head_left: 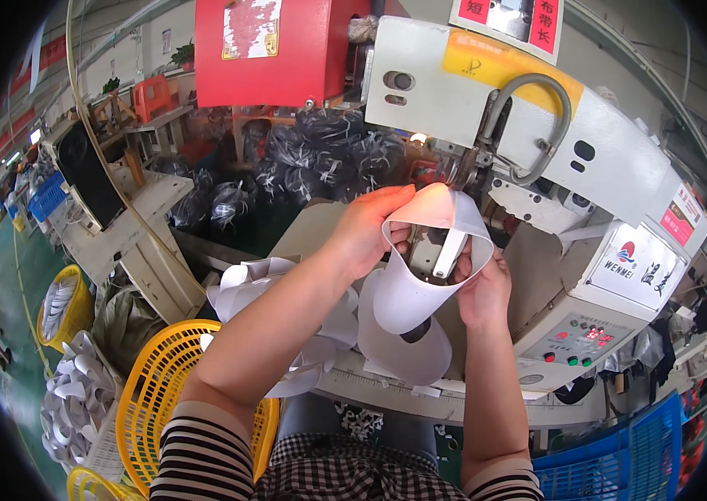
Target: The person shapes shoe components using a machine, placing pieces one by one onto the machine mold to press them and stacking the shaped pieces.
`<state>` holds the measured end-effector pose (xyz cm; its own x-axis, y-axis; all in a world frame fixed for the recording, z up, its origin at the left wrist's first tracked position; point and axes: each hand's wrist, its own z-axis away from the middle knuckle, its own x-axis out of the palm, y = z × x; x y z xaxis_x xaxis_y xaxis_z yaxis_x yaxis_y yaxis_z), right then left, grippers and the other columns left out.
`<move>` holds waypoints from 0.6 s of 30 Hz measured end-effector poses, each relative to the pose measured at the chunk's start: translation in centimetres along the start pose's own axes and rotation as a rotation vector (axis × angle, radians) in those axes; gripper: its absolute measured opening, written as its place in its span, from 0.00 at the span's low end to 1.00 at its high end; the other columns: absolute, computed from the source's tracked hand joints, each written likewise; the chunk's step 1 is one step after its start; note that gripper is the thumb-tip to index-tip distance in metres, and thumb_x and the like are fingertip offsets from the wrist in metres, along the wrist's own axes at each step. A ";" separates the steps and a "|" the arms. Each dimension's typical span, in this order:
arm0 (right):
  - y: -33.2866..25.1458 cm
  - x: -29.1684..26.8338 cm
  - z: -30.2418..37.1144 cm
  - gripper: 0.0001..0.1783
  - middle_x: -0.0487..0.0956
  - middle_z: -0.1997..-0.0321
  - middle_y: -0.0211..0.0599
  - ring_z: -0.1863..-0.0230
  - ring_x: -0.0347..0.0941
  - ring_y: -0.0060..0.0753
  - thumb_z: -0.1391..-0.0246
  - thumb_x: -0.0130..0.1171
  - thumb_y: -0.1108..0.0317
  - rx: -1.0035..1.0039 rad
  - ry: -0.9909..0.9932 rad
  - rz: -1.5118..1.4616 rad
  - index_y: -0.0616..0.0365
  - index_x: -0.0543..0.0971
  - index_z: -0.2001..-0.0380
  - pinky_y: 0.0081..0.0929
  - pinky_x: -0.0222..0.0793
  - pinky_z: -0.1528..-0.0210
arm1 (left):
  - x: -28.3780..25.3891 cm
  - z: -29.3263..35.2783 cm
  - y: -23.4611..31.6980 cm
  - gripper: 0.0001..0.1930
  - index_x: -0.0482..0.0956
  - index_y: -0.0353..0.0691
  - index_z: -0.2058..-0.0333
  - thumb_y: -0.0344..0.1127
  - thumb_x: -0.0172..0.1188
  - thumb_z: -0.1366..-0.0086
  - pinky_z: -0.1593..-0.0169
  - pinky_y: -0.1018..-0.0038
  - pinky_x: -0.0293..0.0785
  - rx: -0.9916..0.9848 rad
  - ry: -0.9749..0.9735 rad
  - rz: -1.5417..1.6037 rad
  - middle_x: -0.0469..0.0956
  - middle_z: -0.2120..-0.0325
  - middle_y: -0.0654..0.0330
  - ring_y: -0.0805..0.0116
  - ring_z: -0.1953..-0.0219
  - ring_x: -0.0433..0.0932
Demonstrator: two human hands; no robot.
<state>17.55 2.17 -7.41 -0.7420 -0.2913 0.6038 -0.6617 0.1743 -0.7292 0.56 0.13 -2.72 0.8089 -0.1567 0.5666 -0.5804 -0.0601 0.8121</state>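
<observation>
Both my hands hold a white, curved shoe upper [412, 302] up to the working head [463, 167] of a grey-white sewing-type machine [420, 67]. At its left upper edge, my left hand [367, 230] pinches the material, thumb outside and fingers partly inside the opening. My right hand [485, 288] is closed on its right edge, some fingers hidden within. A white metal arm [451, 252] shows through the opening. Warm light falls on the top of the upper, under the head. Another white upper [410, 361] lies just below it on the work surface.
More white uppers [240, 288] are heaped left of my work, beside a yellow basket [143, 409]. A control box [575, 344] with buttons stands right, and a blue crate [620, 463] sits below it. Dark plastic-wrapped bundles [320, 159] fill the back under a red box [270, 75].
</observation>
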 end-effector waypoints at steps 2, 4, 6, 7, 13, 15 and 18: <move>0.1 -0.3 -0.2 0.10 0.68 0.83 0.22 0.85 0.55 0.13 0.45 0.48 0.67 0.004 -0.065 0.028 0.58 0.75 0.76 0.14 0.50 0.82 | -0.8 -0.4 -0.4 0.08 0.73 0.46 0.68 0.42 0.49 0.38 0.78 0.81 0.56 -0.035 -0.074 0.032 0.64 0.85 0.74 0.82 0.83 0.61; 0.3 -0.7 -0.4 0.10 0.69 0.83 0.22 0.85 0.56 0.13 0.45 0.49 0.66 -0.005 -0.081 0.022 0.58 0.74 0.76 0.14 0.50 0.82 | -0.4 -0.4 -0.4 0.08 0.72 0.47 0.70 0.42 0.49 0.38 0.79 0.81 0.54 -0.040 -0.047 0.030 0.62 0.86 0.74 0.82 0.84 0.59; 0.4 -0.9 -0.4 0.10 0.69 0.83 0.22 0.85 0.56 0.13 0.45 0.49 0.66 -0.015 -0.101 0.017 0.58 0.74 0.76 0.14 0.50 0.82 | -0.4 -0.3 -0.5 0.08 0.72 0.48 0.72 0.42 0.49 0.38 0.80 0.81 0.53 -0.042 -0.021 0.028 0.60 0.87 0.75 0.82 0.85 0.58; 0.5 -0.8 -0.4 0.11 0.69 0.83 0.22 0.85 0.56 0.13 0.44 0.50 0.65 -0.004 -0.083 0.008 0.57 0.74 0.77 0.14 0.50 0.82 | -0.6 -0.3 -0.5 0.09 0.70 0.48 0.75 0.43 0.48 0.38 0.81 0.81 0.52 -0.039 -0.051 0.019 0.60 0.87 0.75 0.82 0.85 0.58; 0.2 0.5 0.6 0.10 0.69 0.81 0.24 0.81 0.60 0.15 0.44 0.47 0.65 -0.012 0.054 0.081 0.58 0.73 0.74 0.14 0.55 0.79 | -0.9 -0.1 -1.0 0.14 0.64 0.49 0.81 0.44 0.47 0.37 0.82 0.80 0.52 -0.102 -0.086 0.002 0.59 0.88 0.74 0.80 0.86 0.58; 0.2 0.9 1.1 0.08 0.70 0.80 0.25 0.79 0.63 0.16 0.44 0.45 0.68 -0.009 0.117 0.142 0.59 0.73 0.71 0.15 0.58 0.77 | -0.8 0.1 -1.3 0.14 0.64 0.49 0.81 0.44 0.47 0.37 0.82 0.80 0.53 -0.130 -0.071 0.014 0.58 0.88 0.73 0.79 0.86 0.58; 0.5 0.6 1.4 0.14 0.69 0.79 0.24 0.77 0.62 0.14 0.42 0.48 0.58 -0.060 0.153 0.239 0.57 0.71 0.74 0.15 0.58 0.75 | -0.7 0.3 -1.7 0.14 0.65 0.47 0.81 0.43 0.47 0.37 0.82 0.77 0.55 -0.151 0.027 0.023 0.59 0.87 0.71 0.77 0.86 0.58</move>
<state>16.95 0.79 -7.86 -0.8821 -0.0907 0.4623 -0.4682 0.2774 -0.8390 0.99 0.09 -4.57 0.7991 -0.1295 0.5871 -0.5798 0.0922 0.8095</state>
